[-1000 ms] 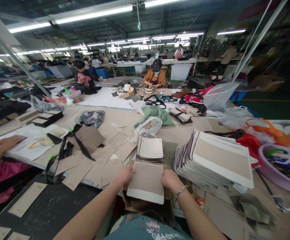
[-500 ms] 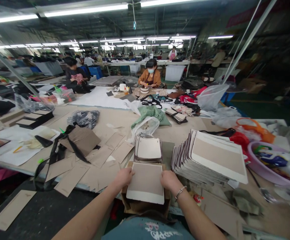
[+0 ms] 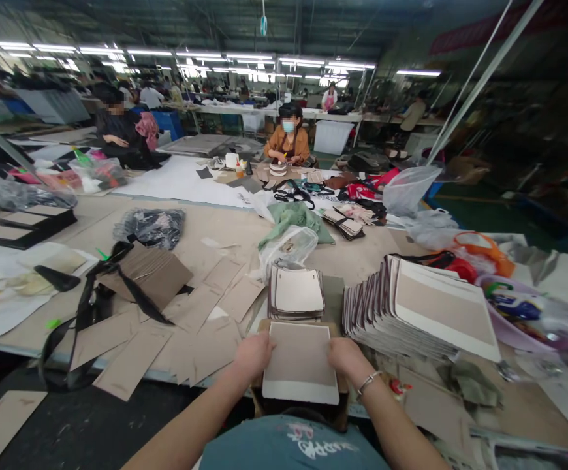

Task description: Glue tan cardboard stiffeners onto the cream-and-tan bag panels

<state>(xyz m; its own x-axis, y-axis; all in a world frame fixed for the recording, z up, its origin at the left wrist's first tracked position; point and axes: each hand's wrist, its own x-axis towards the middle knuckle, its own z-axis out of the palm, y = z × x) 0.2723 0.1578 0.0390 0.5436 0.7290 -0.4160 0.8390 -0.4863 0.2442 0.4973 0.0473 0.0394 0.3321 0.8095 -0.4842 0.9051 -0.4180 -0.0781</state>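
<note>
Between my hands is a flat beige panel with a white border (image 3: 300, 365), lying over a brown cardboard box (image 3: 343, 399) at the table's front edge. My left hand (image 3: 254, 354) pinches the panel's left edge near its upper corner. On the opposite edge, my right hand (image 3: 347, 358), with a bracelet at the wrist, grips it the same way. Just beyond the box stands a small stack of white-faced, dark-edged panels (image 3: 296, 290). To the right leans a tall stack of similar beige and white panels (image 3: 441, 307).
Loose cardboard strips (image 3: 215, 346) and a strapped cardboard bundle (image 3: 147, 274) lie on the left. A green cloth (image 3: 296, 219) and a clear plastic bag (image 3: 291, 251) sit behind the small stack. At right is a purple basin (image 3: 504, 326). A co-worker (image 3: 288, 140) works across the table.
The view has turned slightly, so the surroundings sit a little differently in the frame. Both hands still hold the same panel over the box.
</note>
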